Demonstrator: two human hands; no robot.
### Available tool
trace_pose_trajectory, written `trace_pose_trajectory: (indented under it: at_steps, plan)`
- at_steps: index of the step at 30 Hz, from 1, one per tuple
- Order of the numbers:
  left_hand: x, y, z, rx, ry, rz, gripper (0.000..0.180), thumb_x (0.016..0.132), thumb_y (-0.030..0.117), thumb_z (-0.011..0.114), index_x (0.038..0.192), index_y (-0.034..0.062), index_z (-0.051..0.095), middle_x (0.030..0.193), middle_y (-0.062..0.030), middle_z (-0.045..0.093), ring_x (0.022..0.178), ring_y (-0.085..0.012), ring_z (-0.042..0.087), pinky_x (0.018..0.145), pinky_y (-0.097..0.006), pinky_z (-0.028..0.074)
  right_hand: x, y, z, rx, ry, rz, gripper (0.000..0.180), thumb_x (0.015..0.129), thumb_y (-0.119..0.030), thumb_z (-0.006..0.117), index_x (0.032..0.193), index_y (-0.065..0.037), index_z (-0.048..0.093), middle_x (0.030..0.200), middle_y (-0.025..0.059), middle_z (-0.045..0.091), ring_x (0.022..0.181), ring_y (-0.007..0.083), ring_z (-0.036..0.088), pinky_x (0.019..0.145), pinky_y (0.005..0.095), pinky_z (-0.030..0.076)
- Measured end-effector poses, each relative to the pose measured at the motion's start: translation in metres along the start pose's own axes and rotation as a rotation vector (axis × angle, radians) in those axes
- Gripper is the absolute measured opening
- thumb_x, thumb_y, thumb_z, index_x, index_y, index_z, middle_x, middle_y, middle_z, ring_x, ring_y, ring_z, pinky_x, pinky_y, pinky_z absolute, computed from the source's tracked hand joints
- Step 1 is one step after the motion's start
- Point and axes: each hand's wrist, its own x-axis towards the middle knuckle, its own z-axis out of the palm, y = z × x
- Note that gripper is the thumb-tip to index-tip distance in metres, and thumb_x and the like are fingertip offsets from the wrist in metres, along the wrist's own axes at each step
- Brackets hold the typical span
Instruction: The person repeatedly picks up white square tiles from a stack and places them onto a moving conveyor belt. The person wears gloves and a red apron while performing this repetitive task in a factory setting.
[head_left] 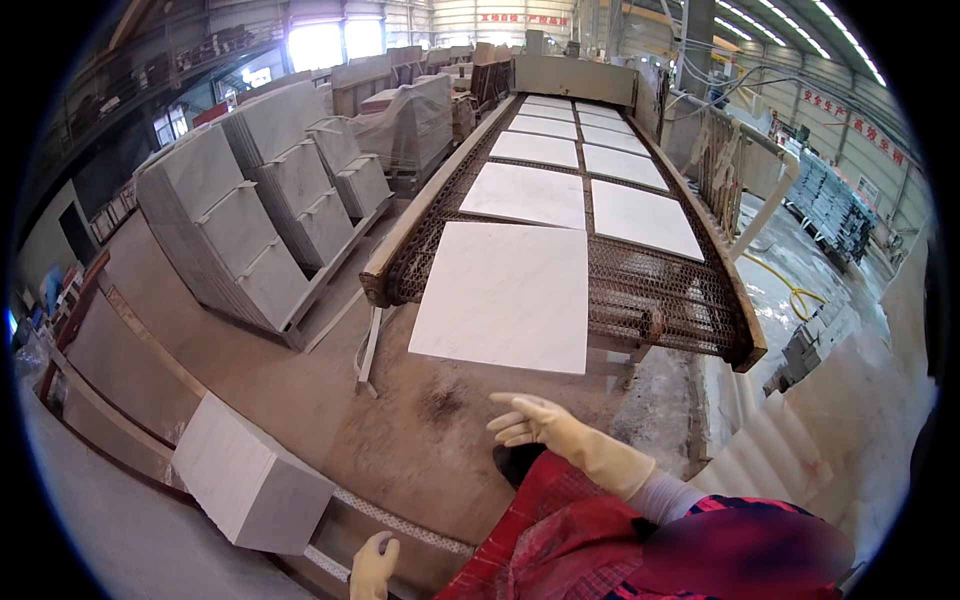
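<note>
My right hand [538, 424], in a cream rubber glove, reaches forward with its fingers stretched out and nothing in them. Beyond it, a square white stone slab [505, 300] lies on the near end of a mesh conveyor [665, 295], its front part jutting past the end. A gap shows between that hand and the slab. At the lower edge my left hand [373, 568], gloved alike, is bent loosely, its thumb apart from the fingers, and holds nothing visible. Close to its left stands a block of stacked white slabs [255, 480] on rails.
More white slabs [525, 193] lie in two rows along the conveyor toward a beige machine housing [575, 80]. On the left, upright slabs [205, 215] lean on a rack. A yellow hose [795, 295] and pale sheets [830, 430] are at the right. Rails [400, 522] cross below.
</note>
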Motion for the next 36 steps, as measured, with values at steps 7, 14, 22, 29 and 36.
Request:
trace_pose_trajectory:
  at_steps: [7, 14, 22, 29, 36]
  plan:
    - [0.039, -0.048, 0.004, -0.035, -0.086, -0.180, 0.043, 0.080, 0.041, 0.054, 0.092, 0.0029, 0.069, 0.092, -0.0186, 0.067, 0.089, -0.0288, 0.064, 0.081, -0.036, 0.047, 0.023, 0.030, 0.025, -0.119, -0.050, 0.174, 0.049, 0.098, -0.037, 0.040, 0.137, -0.008, 0.039, 0.112, 0.0145, 0.061, 0.094, 0.0184, 0.062, 0.084, 0.0315, 0.050]
    - [0.041, -0.064, 0.001, 0.054, -0.148, -0.174, 0.048, 0.083, 0.047, 0.050, 0.081, 0.0019, 0.067, 0.085, -0.0206, 0.065, 0.086, -0.0353, 0.062, 0.078, -0.042, 0.046, 0.057, 0.065, 0.052, -0.135, -0.087, 0.315, 0.047, 0.098, -0.037, 0.043, 0.135, -0.008, 0.042, 0.109, 0.0159, 0.063, 0.093, 0.0212, 0.063, 0.083, 0.0315, 0.051]
    - [0.043, -0.050, -0.018, 0.027, -0.087, -0.101, 0.049, 0.084, 0.047, 0.051, 0.089, 0.0009, 0.066, 0.089, -0.0232, 0.064, 0.088, -0.0400, 0.060, 0.078, -0.045, 0.046, 0.153, 0.164, 0.176, -0.464, -0.497, 0.446, 0.046, 0.096, -0.033, 0.049, 0.134, -0.008, 0.044, 0.110, 0.0121, 0.061, 0.093, 0.0175, 0.060, 0.083, 0.0297, 0.049]
    - [0.053, -0.058, -0.015, 0.033, -0.005, 0.028, 0.044, 0.084, 0.047, 0.051, 0.079, 0.0052, 0.066, 0.083, -0.0191, 0.065, 0.082, -0.0375, 0.061, 0.074, -0.046, 0.047, 0.262, 0.248, 0.323, -1.431, -0.729, -0.468, 0.058, 0.083, -0.031, 0.061, 0.131, -0.004, 0.044, 0.121, 0.0190, 0.053, 0.114, 0.0318, 0.049, 0.095, 0.0435, 0.039]
    - [0.054, -0.059, -0.020, -0.067, -0.117, -0.070, 0.043, 0.083, 0.046, 0.052, 0.076, 0.0053, 0.063, 0.077, -0.0168, 0.064, 0.078, -0.0359, 0.061, 0.071, -0.045, 0.048, 0.324, 0.288, 0.375, -1.571, -0.737, -1.100, 0.064, 0.070, -0.018, 0.068, 0.127, -0.003, 0.044, 0.126, 0.0207, 0.045, 0.115, 0.0345, 0.042, 0.098, 0.0449, 0.032]
